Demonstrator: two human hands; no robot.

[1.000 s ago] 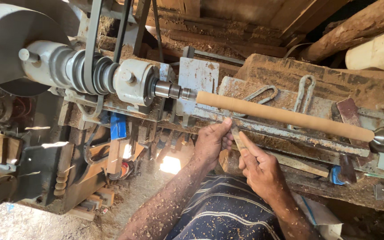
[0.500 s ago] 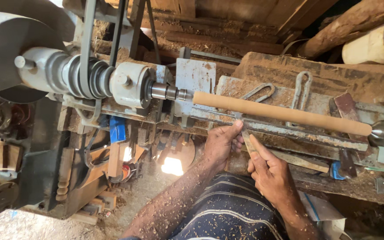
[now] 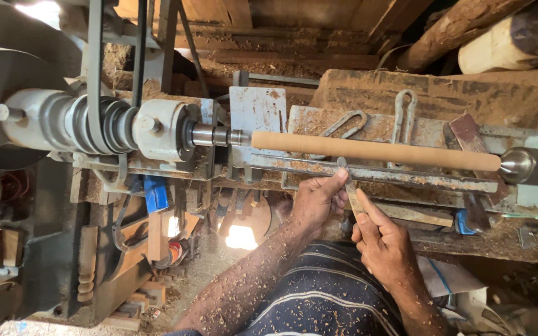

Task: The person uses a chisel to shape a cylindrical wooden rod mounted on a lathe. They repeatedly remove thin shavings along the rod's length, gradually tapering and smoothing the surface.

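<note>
Long pale turned wooden spindle (image 3: 375, 151) lying horizontal between grey lathe headstock (image 3: 157, 130) and shiny conical tailstock centre (image 3: 518, 165), just above rusty flat steel tool rest (image 3: 368, 174). Left hand (image 3: 319, 202) curling around thin metal-tipped turning tool (image 3: 349, 186), thumb pressing it against rest edge. Right hand (image 3: 384, 239) closing on tool's lower part, index finger extended along it. Tool tip sitting just below spindle; contact unclear. Wood shavings (image 3: 319, 305) sticking to both forearms and striped dark shirt (image 3: 331, 292).

Both hands (image 3: 350, 218) raised the tool (image 3: 349, 186) (toward rest).
</note>
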